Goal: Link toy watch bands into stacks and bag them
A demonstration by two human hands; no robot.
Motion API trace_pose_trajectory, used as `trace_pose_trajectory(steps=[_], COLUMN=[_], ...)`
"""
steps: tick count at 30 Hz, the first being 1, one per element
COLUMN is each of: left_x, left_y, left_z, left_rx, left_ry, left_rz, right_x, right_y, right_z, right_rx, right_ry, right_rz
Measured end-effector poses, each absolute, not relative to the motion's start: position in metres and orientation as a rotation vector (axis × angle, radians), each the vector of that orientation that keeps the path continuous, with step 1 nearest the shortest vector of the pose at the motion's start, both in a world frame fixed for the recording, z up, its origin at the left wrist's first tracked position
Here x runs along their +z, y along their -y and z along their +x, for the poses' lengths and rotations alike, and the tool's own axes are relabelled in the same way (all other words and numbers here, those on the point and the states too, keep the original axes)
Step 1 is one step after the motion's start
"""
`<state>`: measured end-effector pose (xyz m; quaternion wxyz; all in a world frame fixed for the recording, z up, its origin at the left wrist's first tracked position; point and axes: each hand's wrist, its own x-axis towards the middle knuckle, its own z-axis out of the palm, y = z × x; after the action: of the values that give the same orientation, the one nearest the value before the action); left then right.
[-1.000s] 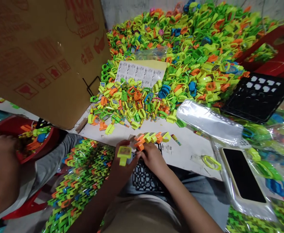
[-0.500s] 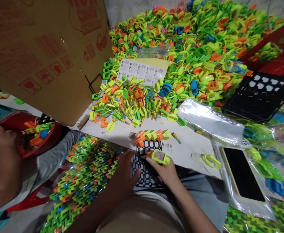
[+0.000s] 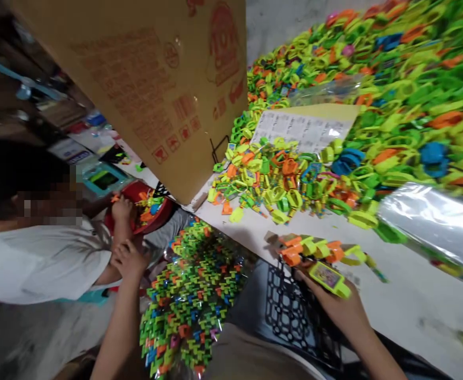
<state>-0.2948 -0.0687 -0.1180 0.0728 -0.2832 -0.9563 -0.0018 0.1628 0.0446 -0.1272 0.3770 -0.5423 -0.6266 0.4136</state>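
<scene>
My left hand reaches out to the left with its fingers apart, at the forearm of a person seated there; nothing shows in it. My right hand holds a yellow-green toy watch with a picture on its face, near the table edge. Just behind it, a row of orange and yellow-green toy watches lies on the white table. A black plastic grid rests over my lap, beside my right hand.
A large cardboard box stands on the table. Right of it are heaped colourful toy watches, a label sheet and clear plastic bags. Bagged toys lie below the table. A person works at a red basin.
My left hand has left the black grid and moved far left to the person's arm. The view has turned left. My right hand still holds the yellow-green watch.
</scene>
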Motion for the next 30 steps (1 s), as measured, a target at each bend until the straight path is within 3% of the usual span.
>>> trace_pose_trajectory(steps=[5, 16, 24, 30], left_x=[-0.143, -0.144, -0.128, -0.149], left_y=[0.086, 0.077, 0.014, -0.008], left_z=[-0.313, -0.320, -0.353, -0.353], left_rx=[0.035, 0.173, -0.105, -0.334], left_ry=[2.695, 2.789, 3.034, 2.990], left_rz=[-0.713, -0.728, -1.088, -1.117], right_x=[-0.131, -0.136, -0.137, -0.141], right_y=[-0.043, -0.042, -0.045, -0.047], right_z=[0.163, 0.159, 0.160, 0.161], right_rx=[1.037, 1.041, 0.912, 0.818], right_ry=[1.623, 1.706, 1.755, 1.809], right_rz=[-1.430, -1.396, -1.386, -1.432])
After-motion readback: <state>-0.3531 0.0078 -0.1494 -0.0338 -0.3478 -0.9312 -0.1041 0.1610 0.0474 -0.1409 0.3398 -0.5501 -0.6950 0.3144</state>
